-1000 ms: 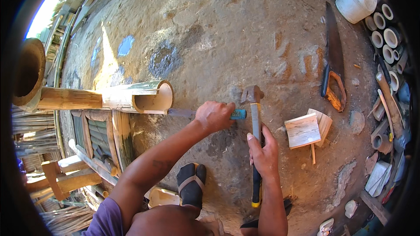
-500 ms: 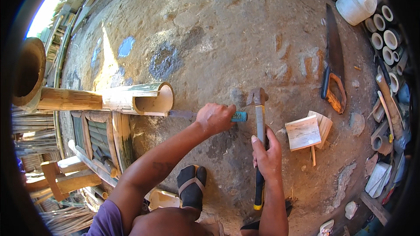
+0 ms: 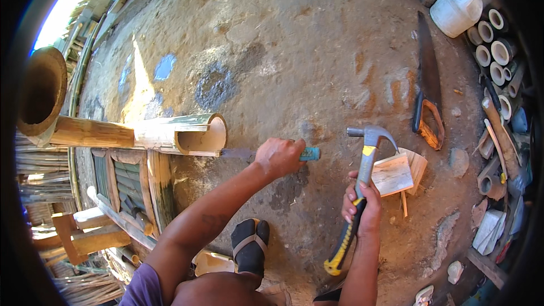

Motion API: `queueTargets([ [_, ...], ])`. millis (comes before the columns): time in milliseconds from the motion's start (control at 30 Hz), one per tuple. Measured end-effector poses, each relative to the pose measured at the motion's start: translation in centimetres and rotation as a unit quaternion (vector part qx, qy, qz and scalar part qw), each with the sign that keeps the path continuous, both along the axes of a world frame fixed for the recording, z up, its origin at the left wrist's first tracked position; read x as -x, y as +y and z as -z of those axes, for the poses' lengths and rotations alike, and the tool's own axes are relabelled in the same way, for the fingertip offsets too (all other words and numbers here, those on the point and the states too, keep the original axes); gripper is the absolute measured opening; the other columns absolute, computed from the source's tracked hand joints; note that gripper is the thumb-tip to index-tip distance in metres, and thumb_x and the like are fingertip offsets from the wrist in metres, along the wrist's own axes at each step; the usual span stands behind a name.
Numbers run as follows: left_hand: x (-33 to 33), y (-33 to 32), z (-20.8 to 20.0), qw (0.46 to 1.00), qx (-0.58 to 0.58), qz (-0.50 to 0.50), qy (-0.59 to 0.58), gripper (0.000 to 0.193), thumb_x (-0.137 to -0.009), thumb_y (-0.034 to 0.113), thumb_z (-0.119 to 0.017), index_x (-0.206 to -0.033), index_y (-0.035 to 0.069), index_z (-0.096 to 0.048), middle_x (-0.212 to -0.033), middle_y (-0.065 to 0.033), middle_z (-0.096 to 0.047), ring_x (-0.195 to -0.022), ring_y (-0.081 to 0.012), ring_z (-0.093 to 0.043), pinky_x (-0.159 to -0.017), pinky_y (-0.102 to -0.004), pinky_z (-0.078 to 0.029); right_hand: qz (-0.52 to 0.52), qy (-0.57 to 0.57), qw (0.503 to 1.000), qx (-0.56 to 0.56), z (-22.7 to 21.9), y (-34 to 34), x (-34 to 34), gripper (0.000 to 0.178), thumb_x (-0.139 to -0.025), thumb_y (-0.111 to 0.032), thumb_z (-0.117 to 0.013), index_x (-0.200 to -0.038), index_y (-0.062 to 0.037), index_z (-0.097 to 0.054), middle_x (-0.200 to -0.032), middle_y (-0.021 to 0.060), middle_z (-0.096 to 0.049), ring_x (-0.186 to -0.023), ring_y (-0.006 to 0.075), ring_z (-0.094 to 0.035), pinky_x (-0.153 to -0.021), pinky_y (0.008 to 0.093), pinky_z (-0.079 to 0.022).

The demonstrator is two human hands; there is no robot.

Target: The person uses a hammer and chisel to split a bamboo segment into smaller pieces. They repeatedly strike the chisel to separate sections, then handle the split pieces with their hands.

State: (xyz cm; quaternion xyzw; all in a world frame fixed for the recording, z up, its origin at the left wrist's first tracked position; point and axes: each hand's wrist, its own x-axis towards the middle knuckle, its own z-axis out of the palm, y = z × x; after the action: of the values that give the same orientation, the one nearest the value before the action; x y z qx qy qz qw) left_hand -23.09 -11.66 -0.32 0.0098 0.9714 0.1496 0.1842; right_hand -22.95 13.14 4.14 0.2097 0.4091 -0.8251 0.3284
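Observation:
My left hand (image 3: 279,157) is closed round the teal handle of a chisel (image 3: 310,154). The chisel lies level, its grey blade pointing left at the lower edge of a notched opening in a bamboo tube (image 3: 153,132). Whether the blade's tip touches the bamboo is hard to see. A claw hammer (image 3: 367,161) with a grey shaft and a black-and-yellow grip is in my closed right hand (image 3: 364,205). Its head is up, to the right of the chisel's butt and apart from it.
Split bamboo pieces (image 3: 392,173) lie on the dirt floor at right, below a handsaw (image 3: 429,79). Cut bamboo tubes (image 3: 501,52) and a white jug (image 3: 456,9) stand at the right edge. An upright wide bamboo tube (image 3: 42,90) is at left, above a wooden frame (image 3: 127,164).
The hammer has swung right, away from the chisel's butt, and its head has turned so its claw shows. My left hand and the chisel have hardly moved.

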Motion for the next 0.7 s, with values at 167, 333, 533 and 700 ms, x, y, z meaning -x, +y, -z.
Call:
queueTargets([
  [167, -0.2, -0.1, -0.2, 1.000, -0.015, 0.003, 0.018, 0.029, -0.082, 0.035, -0.068, -0.093, 0.009, -0.060, -0.073, -0.0148, -0.068, -0.070, -0.0362, -0.068, -0.062, -0.0472, -0.054, -0.003, 0.059, 0.969, -0.240, 0.5, -0.2, -1.7, 0.019, -0.095, -0.015, -0.059, -0.107, -0.0087, -0.045, -0.062, -0.0031, -0.039, -0.041, 0.0059, -0.038, -0.034, 0.0233, -0.034],
  [333, -0.3, -0.3, -0.1, 0.999, -0.025, 0.005, 0.036, 0.030, -0.082, 0.036, -0.068, -0.093, 0.009, -0.059, -0.073, -0.0149, -0.068, -0.070, -0.0365, -0.068, -0.062, -0.0472, -0.054, -0.024, -0.012, 0.994, -0.109, 2.0, -2.3, -6.0, 0.030, -0.096, -0.021, -0.062, -0.117, -0.0058, -0.048, -0.066, 0.0002, -0.048, -0.045, 0.0080, -0.047, -0.038, 0.0257, -0.040],
  [533, -0.6, -0.5, -0.3, 0.999, -0.035, 0.008, 0.036, 0.030, -0.082, 0.036, -0.068, -0.092, 0.009, -0.060, -0.073, -0.0149, -0.068, -0.071, -0.0360, -0.068, -0.062, -0.0473, -0.054, 0.017, 0.032, 0.998, -0.048, -0.6, 2.2, -3.6, 0.033, -0.101, -0.029, -0.052, -0.122, -0.0038, -0.049, -0.068, 0.0028, -0.049, -0.047, 0.0094, -0.049, -0.041, 0.0277, -0.044],
  [700, -0.6, -0.5, -0.2, 0.998, -0.045, 0.014, 0.031, 0.030, -0.082, 0.036, -0.068, -0.091, 0.009, -0.060, -0.073, -0.0142, -0.068, -0.070, -0.0357, -0.068, -0.062, -0.0476, -0.054, 0.045, -0.033, 0.997, -0.062, -1.1, 2.3, -4.3, 0.029, -0.104, -0.037, -0.045, -0.103, -0.0091, -0.050, -0.060, -0.0014, -0.044, -0.043, 0.0064, -0.043, -0.035, 0.0265, -0.039],
])
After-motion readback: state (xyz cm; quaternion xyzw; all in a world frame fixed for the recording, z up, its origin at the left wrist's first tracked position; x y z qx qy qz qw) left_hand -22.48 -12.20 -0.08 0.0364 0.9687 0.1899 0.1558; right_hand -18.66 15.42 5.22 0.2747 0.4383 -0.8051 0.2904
